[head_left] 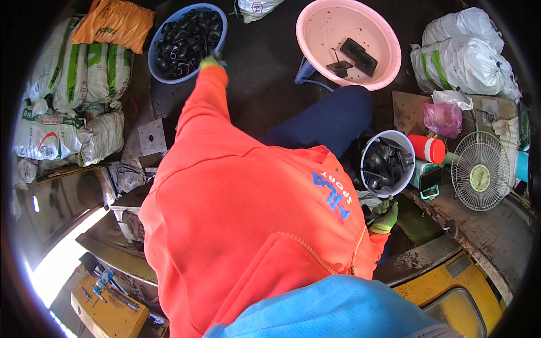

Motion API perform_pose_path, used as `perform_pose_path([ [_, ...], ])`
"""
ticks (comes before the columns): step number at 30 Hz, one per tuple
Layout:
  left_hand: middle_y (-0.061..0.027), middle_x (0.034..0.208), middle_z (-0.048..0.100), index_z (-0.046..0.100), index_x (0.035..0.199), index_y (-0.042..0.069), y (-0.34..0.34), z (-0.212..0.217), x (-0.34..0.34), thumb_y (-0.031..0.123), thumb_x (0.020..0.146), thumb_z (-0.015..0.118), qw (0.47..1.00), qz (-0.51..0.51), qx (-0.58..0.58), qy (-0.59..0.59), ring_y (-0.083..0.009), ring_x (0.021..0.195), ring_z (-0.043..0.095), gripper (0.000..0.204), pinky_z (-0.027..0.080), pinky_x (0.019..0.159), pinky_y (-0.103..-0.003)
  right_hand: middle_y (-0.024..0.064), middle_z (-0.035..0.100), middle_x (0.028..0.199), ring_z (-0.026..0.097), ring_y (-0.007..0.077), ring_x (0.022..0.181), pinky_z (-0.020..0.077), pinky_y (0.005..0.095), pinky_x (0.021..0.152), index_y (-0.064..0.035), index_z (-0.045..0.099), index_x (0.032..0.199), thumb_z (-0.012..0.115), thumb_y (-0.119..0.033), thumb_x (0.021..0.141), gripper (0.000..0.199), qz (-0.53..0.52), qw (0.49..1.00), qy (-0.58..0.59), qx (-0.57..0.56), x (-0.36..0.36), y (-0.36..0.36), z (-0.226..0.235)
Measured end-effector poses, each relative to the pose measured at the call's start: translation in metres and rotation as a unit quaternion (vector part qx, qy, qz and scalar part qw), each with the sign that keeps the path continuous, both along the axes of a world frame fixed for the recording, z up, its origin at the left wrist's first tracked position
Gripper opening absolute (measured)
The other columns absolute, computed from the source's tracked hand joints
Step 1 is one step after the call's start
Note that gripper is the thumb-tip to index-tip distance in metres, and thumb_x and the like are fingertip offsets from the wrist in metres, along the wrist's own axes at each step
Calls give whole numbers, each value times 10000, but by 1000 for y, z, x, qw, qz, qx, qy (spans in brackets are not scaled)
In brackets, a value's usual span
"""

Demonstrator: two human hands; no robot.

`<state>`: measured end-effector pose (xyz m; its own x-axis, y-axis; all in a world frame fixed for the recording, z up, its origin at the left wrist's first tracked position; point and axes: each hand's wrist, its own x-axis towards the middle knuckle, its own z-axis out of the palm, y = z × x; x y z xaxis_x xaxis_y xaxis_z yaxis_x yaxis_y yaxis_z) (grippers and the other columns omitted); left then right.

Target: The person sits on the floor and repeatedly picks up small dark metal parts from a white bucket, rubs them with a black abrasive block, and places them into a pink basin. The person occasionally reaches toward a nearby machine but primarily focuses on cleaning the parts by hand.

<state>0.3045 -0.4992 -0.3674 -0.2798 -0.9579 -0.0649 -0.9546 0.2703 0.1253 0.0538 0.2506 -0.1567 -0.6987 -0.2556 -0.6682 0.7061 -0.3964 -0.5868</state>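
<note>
My left arm, in an orange-red sleeve, stretches out to the right rim of a blue tub (pixel 224 35). The tub is heaped with glossy black moulded parts (pixel 189 36). My left hand (pixel 212 61), in a yellow-green glove, is small and smeared there; its fingers cannot be made out. At my right side, my right hand (pixel 385 217), also gloved, is closed with its fingers curled beside a dark piece partly hidden by my jacket. Just beyond it stands a white-rimmed bucket (pixel 414 163) holding black curved parts (pixel 386 160).
A pink basin (pixel 315 34) on a blue stand holds a few flat black pieces (pixel 359 56). To the right are a fan (pixel 479 172), a red jug (pixel 426 149) and white sacks (pixel 459 62). Stacked sacks (pixel 67 84) line the left; yellow machinery (pixel 468 293) is at the lower right.
</note>
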Motion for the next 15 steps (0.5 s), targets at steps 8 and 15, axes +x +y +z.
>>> perform_pose_path([
  [8, 44, 1159, 651, 691, 1083, 250, -131, 46, -31, 212, 929, 464, 869, -317, -69, -373, -141, 1153, 568, 277, 437, 976, -336, -11, 542, 847, 485, 79, 629, 414, 225, 542, -95, 554, 1221, 539, -283, 947, 332, 50, 997, 66, 0, 15, -14, 19],
  [15, 7, 1069, 628, 679, 972, 170, 96, 105, -132, 176, 889, 518, 716, -634, -101, -273, -184, 1085, 569, 182, 451, 935, -328, -9, 556, 888, 496, 79, 599, 419, 220, 497, -123, 489, 1339, 520, -283, 974, 399, 91, 978, 171, 71, 34, -22, 54],
])
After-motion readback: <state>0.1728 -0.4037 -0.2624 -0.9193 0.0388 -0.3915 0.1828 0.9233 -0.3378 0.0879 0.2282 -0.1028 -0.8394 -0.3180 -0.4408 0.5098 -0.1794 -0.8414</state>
